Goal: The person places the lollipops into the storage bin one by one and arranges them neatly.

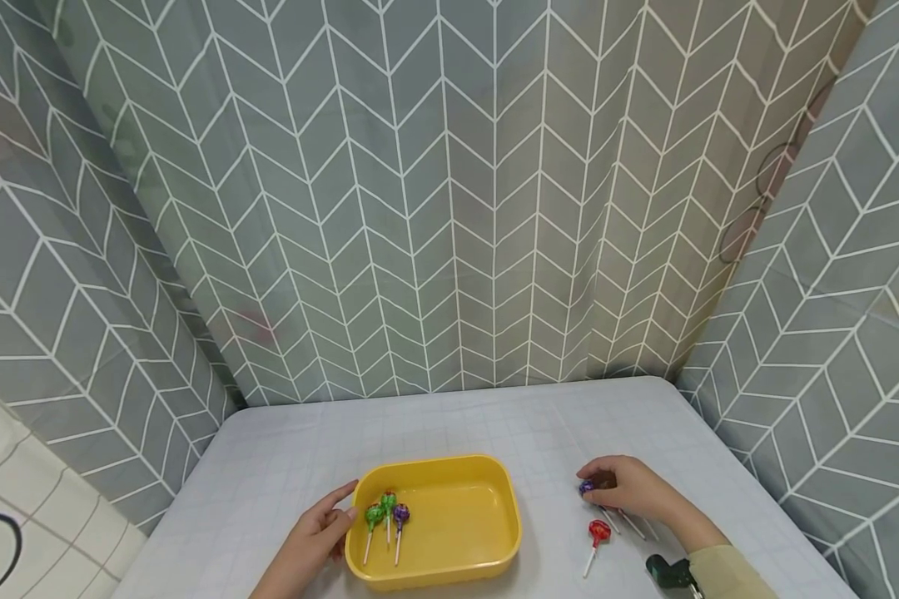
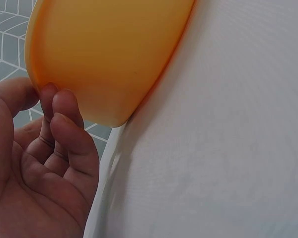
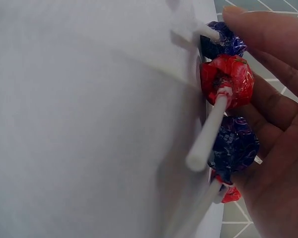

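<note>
My left hand (image 1: pixel 316 532) steadies the yellow tray (image 1: pixel 457 561), fingertips lightly curled against its outer wall, gripping nothing. Three lollipops (image 1: pixel 388 509) already lie inside. My right hand (image 1: pixel 629 489) cups over the loose bunch on the table, fingers curling round a purple lollipop (image 1: pixel 587 487); a red lollipop (image 1: pixel 598 532) lies just beside. I'd say I'm mid-pick: next comes a firm pinch, then a carry across to the tray.
</note>
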`<state>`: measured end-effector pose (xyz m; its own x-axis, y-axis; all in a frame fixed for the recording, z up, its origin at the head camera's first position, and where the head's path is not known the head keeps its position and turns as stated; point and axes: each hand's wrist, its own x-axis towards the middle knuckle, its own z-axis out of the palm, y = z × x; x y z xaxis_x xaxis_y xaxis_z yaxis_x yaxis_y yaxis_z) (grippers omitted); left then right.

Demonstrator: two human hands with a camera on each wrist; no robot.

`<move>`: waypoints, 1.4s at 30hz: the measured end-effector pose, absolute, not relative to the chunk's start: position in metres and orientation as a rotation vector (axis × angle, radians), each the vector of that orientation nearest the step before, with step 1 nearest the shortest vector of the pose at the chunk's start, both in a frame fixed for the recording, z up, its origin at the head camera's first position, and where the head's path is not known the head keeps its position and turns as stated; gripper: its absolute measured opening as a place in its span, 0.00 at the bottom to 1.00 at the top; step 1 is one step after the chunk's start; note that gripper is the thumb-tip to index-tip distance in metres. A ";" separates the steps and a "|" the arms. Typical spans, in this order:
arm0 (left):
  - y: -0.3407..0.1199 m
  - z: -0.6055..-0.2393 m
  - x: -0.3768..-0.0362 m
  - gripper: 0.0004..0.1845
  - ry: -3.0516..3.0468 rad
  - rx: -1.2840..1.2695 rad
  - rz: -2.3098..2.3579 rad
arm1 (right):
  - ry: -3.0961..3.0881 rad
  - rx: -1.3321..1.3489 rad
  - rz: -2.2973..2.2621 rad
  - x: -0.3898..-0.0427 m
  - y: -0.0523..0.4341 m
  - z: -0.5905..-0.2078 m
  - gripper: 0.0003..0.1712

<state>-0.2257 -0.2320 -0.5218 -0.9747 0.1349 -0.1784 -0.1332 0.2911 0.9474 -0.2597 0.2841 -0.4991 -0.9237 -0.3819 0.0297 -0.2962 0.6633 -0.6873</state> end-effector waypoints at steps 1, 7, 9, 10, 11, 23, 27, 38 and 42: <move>-0.232 -0.521 -0.225 0.37 2.335 0.002 1.746 | 2.760 -0.560 -1.098 -0.259 0.284 -0.499 0.17; -0.231 -0.521 -0.225 0.38 2.335 0.011 1.738 | 2.768 -0.556 -1.055 -0.255 0.282 -0.496 0.17; -0.232 -0.523 -0.225 0.38 2.335 0.014 1.737 | 2.766 -0.560 -1.051 -0.254 0.282 -0.495 0.17; -0.232 -0.523 -0.225 0.38 2.335 0.015 1.736 | 2.767 -0.561 -1.047 -0.253 0.282 -0.495 0.17; -0.232 -0.524 -0.225 0.38 2.337 0.016 1.735 | 2.766 -0.561 -1.046 -0.253 0.282 -0.495 0.17; -0.231 -0.521 -0.225 0.39 2.347 0.017 1.732 | 2.788 -0.537 -1.044 -0.253 0.279 -0.496 0.15; -0.231 -0.520 -0.224 0.39 2.344 0.021 1.735 | 2.794 -0.497 -1.067 -0.254 0.277 -0.494 0.16; -0.232 -0.521 -0.224 0.37 2.370 0.007 1.719 | 2.799 -0.398 -1.162 -0.258 0.270 -0.481 0.20; -0.232 -0.522 -0.224 0.38 2.377 0.010 1.718 | 2.789 -0.427 -1.198 -0.259 0.266 -0.476 0.21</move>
